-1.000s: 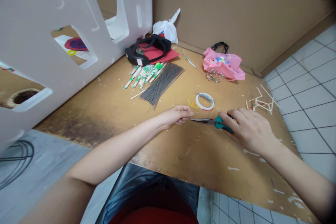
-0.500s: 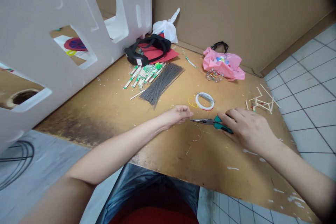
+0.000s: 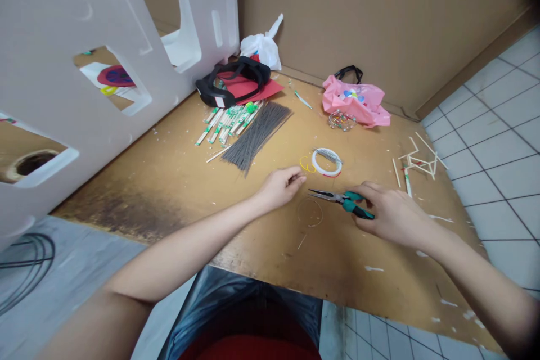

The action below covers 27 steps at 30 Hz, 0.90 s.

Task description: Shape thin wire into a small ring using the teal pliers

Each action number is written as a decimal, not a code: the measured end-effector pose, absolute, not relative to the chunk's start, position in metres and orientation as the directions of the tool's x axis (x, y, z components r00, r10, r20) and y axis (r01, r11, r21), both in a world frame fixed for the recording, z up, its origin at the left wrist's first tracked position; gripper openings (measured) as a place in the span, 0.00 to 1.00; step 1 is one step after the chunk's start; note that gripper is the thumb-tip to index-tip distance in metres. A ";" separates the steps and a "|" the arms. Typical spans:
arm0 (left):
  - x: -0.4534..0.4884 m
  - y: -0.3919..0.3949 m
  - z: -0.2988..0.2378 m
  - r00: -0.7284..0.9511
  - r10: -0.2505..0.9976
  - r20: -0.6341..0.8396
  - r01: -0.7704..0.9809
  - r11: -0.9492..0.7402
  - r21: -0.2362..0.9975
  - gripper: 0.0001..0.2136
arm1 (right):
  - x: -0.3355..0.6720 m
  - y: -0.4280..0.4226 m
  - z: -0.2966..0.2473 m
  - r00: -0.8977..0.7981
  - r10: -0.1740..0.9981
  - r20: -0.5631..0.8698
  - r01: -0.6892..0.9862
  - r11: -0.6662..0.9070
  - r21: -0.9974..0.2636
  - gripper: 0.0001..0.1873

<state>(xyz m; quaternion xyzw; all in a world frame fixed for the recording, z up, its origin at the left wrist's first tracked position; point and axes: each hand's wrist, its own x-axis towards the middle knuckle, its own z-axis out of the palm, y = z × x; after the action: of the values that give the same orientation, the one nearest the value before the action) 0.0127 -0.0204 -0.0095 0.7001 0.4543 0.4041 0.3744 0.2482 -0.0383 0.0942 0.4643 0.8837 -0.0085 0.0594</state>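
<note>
Just right of our left fingertips (image 3: 301, 179), pressed together on contents too fine to tell, the pliers (image 3: 338, 198) in our curled right fingers (image 3: 365, 189) have pulled away, jaws now parted, so their bite looks released, a wire loop (image 3: 321, 217) lying nearer us.

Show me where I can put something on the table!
Mostly bare: between the grey wires, left forearm and white panel, and between the white ring and pale sticks. It's crowded at the back left, around the black headset, and near the pliers.
</note>
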 end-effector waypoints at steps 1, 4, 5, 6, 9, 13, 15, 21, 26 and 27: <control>0.013 -0.019 -0.009 0.245 0.949 0.199 0.305 -0.270 0.913 0.10 | 0.252 -0.038 0.091 -0.545 0.832 -0.106 0.835 0.550 0.018 0.19; 0.014 -0.016 -0.007 0.241 0.960 0.142 0.208 -0.194 0.959 0.10 | 0.267 -0.038 0.074 -0.515 0.856 -0.037 0.857 0.515 -0.010 0.18; 0.014 -0.016 -0.005 0.244 0.961 0.133 0.187 -0.181 0.966 0.10 | 0.273 -0.037 0.066 -0.509 0.861 0.009 0.861 0.509 0.013 0.18; 0.014 -0.017 -0.005 0.249 0.960 0.127 0.172 -0.173 0.970 0.10 | 0.278 -0.037 0.057 -0.495 0.867 0.053 0.869 0.493 0.039 0.18; 0.015 -0.018 -0.005 0.288 0.951 0.110 0.156 -0.160 0.975 0.10 | 0.292 -0.036 0.032 -0.463 0.874 0.149 0.887 0.455 0.082 0.18; 0.017 -0.021 -0.008 0.349 0.933 0.087 0.191 -0.162 0.968 0.11 | 0.303 -0.038 0.009 -0.442 0.871 0.214 0.896 0.438 0.071 0.19; 0.018 -0.022 -0.008 0.363 0.929 0.077 0.205 -0.160 0.966 0.11 | 0.306 -0.039 0.001 -0.439 0.871 0.223 0.897 0.438 0.053 0.20; 0.019 -0.025 -0.007 0.391 0.920 0.030 0.231 -0.130 0.964 0.12 | 0.309 -0.039 -0.010 -0.463 0.828 0.316 0.872 0.489 -0.003 0.22; 0.021 -0.028 -0.009 0.465 0.881 0.085 0.281 -0.238 0.930 0.11 | 0.271 -0.043 0.011 -0.289 0.905 0.312 0.783 0.411 -0.467 0.14; 0.022 -0.029 -0.009 0.478 0.871 0.112 0.292 -0.278 0.915 0.11 | 0.259 -0.044 0.016 -0.286 0.927 0.244 0.726 0.376 -0.576 0.14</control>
<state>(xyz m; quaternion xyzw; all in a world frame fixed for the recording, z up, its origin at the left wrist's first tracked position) 0.0219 -0.0289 -0.0090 0.7321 0.3972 0.3211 0.4508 0.2590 -0.0440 0.0165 0.5288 0.7814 -0.1804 -0.2779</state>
